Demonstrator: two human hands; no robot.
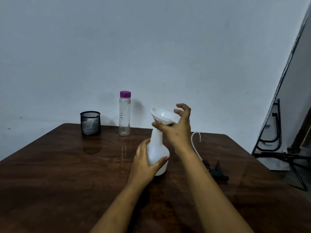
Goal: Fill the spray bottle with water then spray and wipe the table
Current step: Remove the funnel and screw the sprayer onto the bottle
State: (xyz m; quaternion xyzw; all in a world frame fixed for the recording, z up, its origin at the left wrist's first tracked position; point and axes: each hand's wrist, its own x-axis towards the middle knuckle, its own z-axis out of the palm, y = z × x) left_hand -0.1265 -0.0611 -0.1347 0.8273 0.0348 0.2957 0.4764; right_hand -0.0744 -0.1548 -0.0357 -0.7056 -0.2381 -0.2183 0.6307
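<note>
A white spray bottle body (157,148) stands uncapped on the dark wooden table (67,174). My left hand (144,163) grips its lower part. A white funnel (162,116) sits in the bottle's neck, and my right hand (178,130) holds it, thumb under the cone and fingers curled by the rim. The black spray head (217,170) with its clear dip tube (196,140) lies on the table to the right of the bottle. A clear water bottle (124,115) with a purple cap stands at the back, nearly empty.
A black mesh cup (90,123) stands at the table's back left, with a damp patch (91,149) on the wood in front of it. A pale wall runs behind the table. Black metal frames (276,132) lean and lie on the floor at the right.
</note>
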